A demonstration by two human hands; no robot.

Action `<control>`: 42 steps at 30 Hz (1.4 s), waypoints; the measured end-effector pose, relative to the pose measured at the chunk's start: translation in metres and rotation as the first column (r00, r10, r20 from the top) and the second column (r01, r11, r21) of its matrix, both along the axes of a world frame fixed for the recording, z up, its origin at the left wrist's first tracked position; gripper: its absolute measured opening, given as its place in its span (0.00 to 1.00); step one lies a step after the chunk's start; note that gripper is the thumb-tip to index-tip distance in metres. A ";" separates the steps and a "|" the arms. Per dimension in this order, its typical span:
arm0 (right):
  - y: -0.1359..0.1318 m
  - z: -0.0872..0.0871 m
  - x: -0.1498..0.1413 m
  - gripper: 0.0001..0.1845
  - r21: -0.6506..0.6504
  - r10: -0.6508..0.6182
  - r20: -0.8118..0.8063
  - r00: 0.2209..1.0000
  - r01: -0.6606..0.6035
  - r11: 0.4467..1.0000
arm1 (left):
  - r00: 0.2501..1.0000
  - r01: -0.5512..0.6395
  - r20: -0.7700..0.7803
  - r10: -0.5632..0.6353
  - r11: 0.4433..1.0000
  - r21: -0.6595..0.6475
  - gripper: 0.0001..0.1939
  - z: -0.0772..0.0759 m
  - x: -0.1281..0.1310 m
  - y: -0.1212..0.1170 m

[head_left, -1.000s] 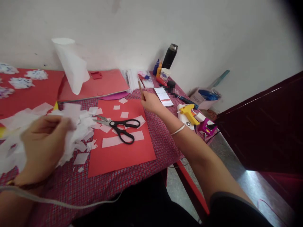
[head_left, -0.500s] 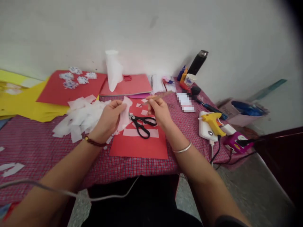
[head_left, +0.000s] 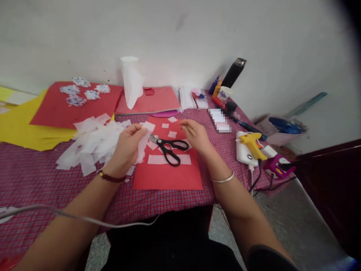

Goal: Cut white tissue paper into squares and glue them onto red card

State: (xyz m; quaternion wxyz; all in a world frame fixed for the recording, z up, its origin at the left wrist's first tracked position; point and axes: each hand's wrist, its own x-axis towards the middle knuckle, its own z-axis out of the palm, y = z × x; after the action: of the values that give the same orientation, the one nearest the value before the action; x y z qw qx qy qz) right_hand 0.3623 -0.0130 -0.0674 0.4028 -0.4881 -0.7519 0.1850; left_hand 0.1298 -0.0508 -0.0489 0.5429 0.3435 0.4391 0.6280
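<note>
My left hand (head_left: 127, 145) is closed in a pinch on a thin white strip of tissue-like material (head_left: 144, 136), which hangs from its fingertips. My right hand (head_left: 196, 136) is raised at the other side of a red sheet (head_left: 166, 178), its fingers pinched together; what they hold, if anything, is too small to make out. Between the hands, black-handled scissors (head_left: 170, 152) lie on the red sheet with their blades toward the left hand. A pale strip (head_left: 156, 159) lies partly under the handles, and several small cut pieces (head_left: 172, 134) are scattered above.
Left of my hand spreads a pile of white strips (head_left: 93, 146). White-and-blue flowers (head_left: 75, 99) rest on another red sheet. A white roll (head_left: 132, 82) stands at the back. On the right are a yellow glue gun (head_left: 252, 145), cables and a black flask (head_left: 234, 71). A cable crosses my left forearm.
The thin brown stick seen in my right hand no longer shows there. My right hand has shifted slightly right, and my left hand and its strip have moved a little left.
</note>
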 end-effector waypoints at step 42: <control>-0.044 0.026 -0.029 0.41 -0.468 0.308 -0.566 0.765 -0.606 0.643 | 0.985 -0.117 0.150 0.087 0.971 0.207 0.12 0.010 -0.042 0.018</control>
State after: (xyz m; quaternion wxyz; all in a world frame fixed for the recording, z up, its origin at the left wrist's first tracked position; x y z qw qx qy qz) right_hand 0.3336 -0.0566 -0.0412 0.3115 -0.3259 -0.6359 0.6265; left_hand 0.0877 -0.0332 -0.0385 0.4989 0.3322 0.3467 0.7215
